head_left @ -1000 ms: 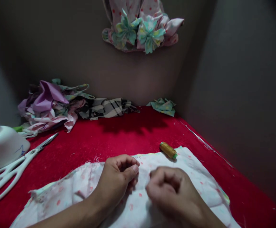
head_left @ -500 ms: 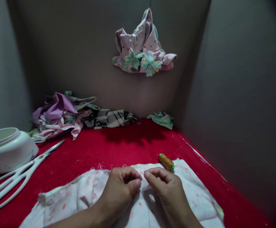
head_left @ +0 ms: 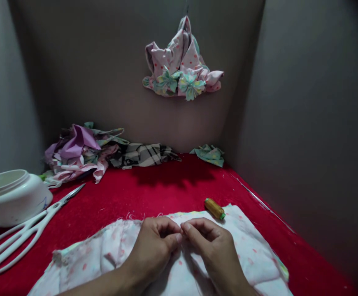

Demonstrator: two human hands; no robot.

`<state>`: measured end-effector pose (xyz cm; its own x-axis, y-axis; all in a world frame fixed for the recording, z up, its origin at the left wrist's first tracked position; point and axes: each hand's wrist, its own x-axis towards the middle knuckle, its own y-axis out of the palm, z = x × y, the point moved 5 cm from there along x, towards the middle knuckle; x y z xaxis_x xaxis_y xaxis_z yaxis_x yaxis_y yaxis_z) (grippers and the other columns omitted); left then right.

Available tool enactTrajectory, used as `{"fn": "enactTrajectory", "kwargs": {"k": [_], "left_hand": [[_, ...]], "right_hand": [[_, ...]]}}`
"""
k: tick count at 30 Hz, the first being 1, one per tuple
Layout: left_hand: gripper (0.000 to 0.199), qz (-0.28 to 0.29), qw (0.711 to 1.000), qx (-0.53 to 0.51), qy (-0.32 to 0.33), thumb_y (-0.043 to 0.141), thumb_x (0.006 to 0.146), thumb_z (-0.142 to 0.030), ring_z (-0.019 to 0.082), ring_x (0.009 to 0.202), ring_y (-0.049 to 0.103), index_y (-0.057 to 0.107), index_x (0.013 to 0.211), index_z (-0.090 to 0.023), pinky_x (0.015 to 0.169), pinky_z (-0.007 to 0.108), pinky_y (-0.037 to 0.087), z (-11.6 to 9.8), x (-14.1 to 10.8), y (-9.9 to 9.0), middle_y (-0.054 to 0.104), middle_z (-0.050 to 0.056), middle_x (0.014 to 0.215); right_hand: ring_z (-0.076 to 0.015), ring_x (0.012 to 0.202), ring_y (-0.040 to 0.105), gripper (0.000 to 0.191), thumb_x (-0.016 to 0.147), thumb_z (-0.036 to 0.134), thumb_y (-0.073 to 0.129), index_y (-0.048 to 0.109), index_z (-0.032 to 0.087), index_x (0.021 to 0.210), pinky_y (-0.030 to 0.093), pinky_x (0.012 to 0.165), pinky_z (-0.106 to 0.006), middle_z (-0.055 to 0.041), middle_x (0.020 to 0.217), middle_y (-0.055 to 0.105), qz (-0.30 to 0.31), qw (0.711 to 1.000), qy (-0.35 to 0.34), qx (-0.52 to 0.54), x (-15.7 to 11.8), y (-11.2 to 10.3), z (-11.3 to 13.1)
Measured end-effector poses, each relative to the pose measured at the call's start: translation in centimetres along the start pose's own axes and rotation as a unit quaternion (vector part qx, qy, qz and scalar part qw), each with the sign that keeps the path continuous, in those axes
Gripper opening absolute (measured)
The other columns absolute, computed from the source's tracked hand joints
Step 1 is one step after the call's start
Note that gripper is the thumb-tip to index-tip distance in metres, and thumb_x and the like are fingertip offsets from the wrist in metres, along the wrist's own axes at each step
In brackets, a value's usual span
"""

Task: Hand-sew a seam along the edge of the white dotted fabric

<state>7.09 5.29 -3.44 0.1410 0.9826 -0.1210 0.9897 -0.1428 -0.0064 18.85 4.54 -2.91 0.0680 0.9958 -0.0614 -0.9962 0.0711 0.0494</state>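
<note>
Over a white cloth with red dots [head_left: 98,255], my left hand [head_left: 156,242] and my right hand [head_left: 214,248] meet at their fingertips. Thumb and forefinger of my left hand are pinched; the thin needle they hold is hidden now behind the touching fingertips. My right hand is pinched too, and what lies between its fingertips is too small to make out. Just beyond my right hand, a spool of golden-brown thread [head_left: 215,209] with green ends lies on the cloth.
White-handled scissors [head_left: 37,224] lie at left beside a white pot [head_left: 18,201]. Fabric scraps [head_left: 77,152] are heaped at the back left, a green scrap [head_left: 210,154] back right. A dotted cloth piece with bows [head_left: 182,70] hangs above. A thin metal rod [head_left: 262,202] lies along the right wall.
My right hand has moved left, closing the small gap, so its fingertips now touch those of my left hand. The view has shifted slightly.
</note>
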Motion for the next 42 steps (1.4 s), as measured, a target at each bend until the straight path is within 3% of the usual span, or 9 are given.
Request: {"fn": "enactTrajectory", "kwargs": {"k": [27,42], "left_hand": [[0.007,-0.012,0.997,0.073,0.001,0.053,0.057,-0.008,0.008,0.045,0.04,0.054,0.05,-0.01,0.044,0.019,0.03,-0.07,-0.03,-0.27,0.048,-0.002,0.045],[0.006,0.003,0.999,0.034,-0.009,0.056,0.056,-0.011,0.007,0.044,0.039,0.054,0.051,-0.011,0.043,0.019,0.029,0.19,0.3,-0.06,0.047,-0.002,0.044]], "right_hand": [[-0.0136,0.054,0.052,0.017,0.063,0.028,0.061,0.06,0.011,0.06,0.041,0.051,-0.023,-0.0034,0.054,0.06,-0.002,1.0,0.006,-0.02,-0.3,0.34,0.13],[-0.0148,0.057,0.056,0.016,0.065,0.025,0.06,0.063,0.01,0.063,0.044,0.054,-0.024,-0.0056,0.059,0.063,0.004,1.0,0.009,-0.013,-0.13,0.4,-0.36]]}}
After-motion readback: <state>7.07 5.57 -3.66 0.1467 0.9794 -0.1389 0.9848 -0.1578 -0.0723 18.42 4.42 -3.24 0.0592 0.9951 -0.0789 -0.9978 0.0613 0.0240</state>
